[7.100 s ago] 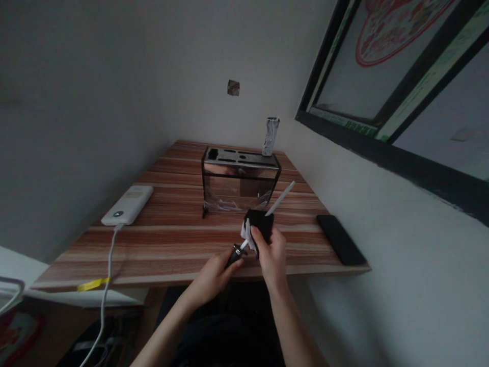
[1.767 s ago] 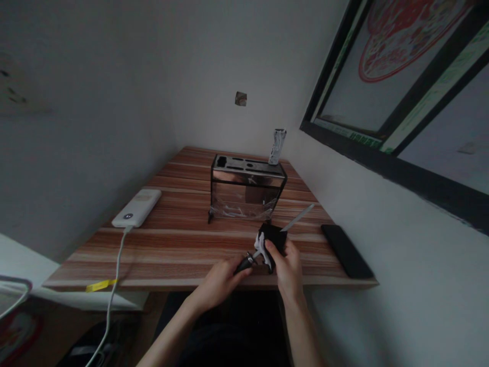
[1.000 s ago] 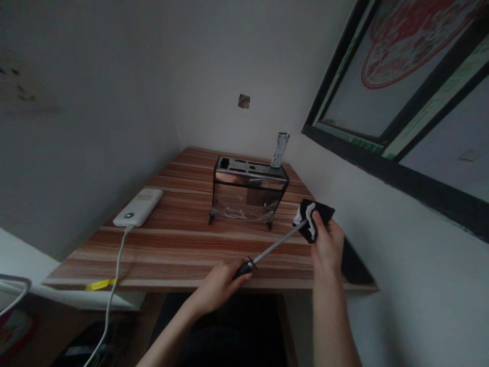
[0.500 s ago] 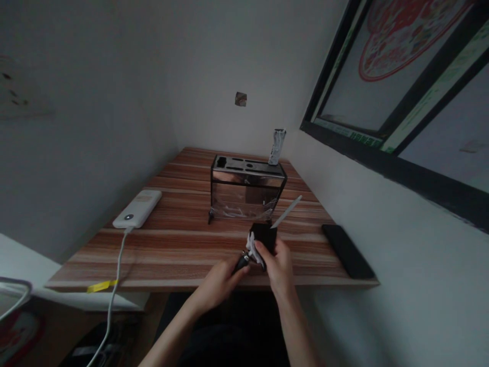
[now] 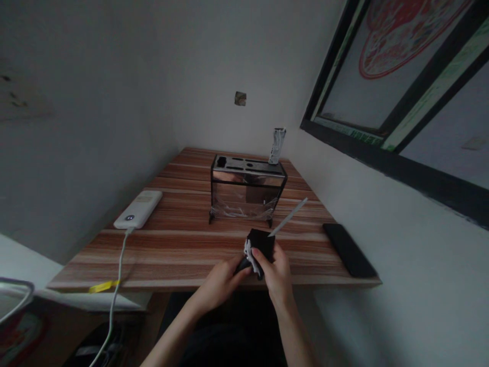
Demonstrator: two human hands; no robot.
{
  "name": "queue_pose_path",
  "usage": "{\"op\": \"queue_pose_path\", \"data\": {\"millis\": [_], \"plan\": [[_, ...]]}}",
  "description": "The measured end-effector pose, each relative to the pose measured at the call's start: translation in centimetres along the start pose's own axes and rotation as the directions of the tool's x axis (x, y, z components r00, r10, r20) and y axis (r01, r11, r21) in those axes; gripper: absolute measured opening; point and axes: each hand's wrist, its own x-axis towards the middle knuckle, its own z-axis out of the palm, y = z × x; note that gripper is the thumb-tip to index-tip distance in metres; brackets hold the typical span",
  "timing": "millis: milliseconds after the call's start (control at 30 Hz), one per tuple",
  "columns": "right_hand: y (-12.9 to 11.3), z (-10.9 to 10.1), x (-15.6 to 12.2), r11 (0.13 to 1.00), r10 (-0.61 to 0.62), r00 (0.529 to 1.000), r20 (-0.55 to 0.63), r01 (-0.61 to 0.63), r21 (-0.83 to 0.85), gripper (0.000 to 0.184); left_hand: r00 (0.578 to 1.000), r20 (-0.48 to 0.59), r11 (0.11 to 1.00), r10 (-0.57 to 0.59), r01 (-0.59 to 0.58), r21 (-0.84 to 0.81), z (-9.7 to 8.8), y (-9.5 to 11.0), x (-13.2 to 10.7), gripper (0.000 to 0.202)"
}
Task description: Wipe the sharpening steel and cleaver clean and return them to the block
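Note:
My left hand (image 5: 221, 278) is closed around the dark handle of a sharpening rod (image 5: 287, 218), whose pale steel shaft points up and to the right over the table. My right hand (image 5: 277, 270) is closed on a black and white cloth (image 5: 260, 244), wrapped around the rod close to the handle. Both hands sit at the near edge of the wooden table (image 5: 179, 239). Behind them stands a metal and clear knife block (image 5: 246, 193) with empty slots on top.
A white power bank (image 5: 138, 209) with a cable (image 5: 114, 285) lies at the left. A black phone (image 5: 346, 250) lies at the right edge by the wall. A small silver packet (image 5: 277, 145) stands in the far corner. A framed picture (image 5: 401, 76) hangs on the right wall.
One second ago my right hand and the cloth were out at the rod's tip on the right. They have slid back down the shaft to the handle end.

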Motion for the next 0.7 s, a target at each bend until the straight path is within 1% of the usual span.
{"op": "queue_pose_path", "data": {"millis": [100, 233, 367, 567, 700], "plan": [[0.1, -0.6, 0.5, 1.000, -0.001, 1.000, -0.005, 0.001, 0.004, 0.033, 1.000, -0.001, 1.000, 0.002, -0.002, 0.021, 0.1, 0.0, 0.0, 0.027], [-0.3, -1.8, 1.6, 1.000, -0.017, 0.999, -0.043, 0.017, 0.003, 0.034, 1.000, -0.002, 0.999, 0.001, -0.001, 0.051, 0.2, -0.1, 0.0, 0.027], [-1.7, -3.0, 2.9, 0.999, -0.039, 0.995, -0.097, 0.042, 0.030, 0.033, 1.000, 0.010, 0.998, 0.010, -0.011, 0.054, 0.2, -0.1, -0.1, 0.028], [-3.9, -4.8, 5.4, 0.987, -0.126, 0.977, -0.172, 0.141, 0.081, 0.029, 1.000, 0.028, 0.996, 0.005, -0.008, 0.084, 0.1, -0.1, -0.1, 0.028], [-5.2, -6.2, 6.9, 0.974, -0.189, 0.957, -0.222, 0.211, 0.080, 0.030, 1.000, 0.023, 0.995, 0.009, -0.011, 0.102, 0.2, -0.2, -0.1, 0.027]]}}
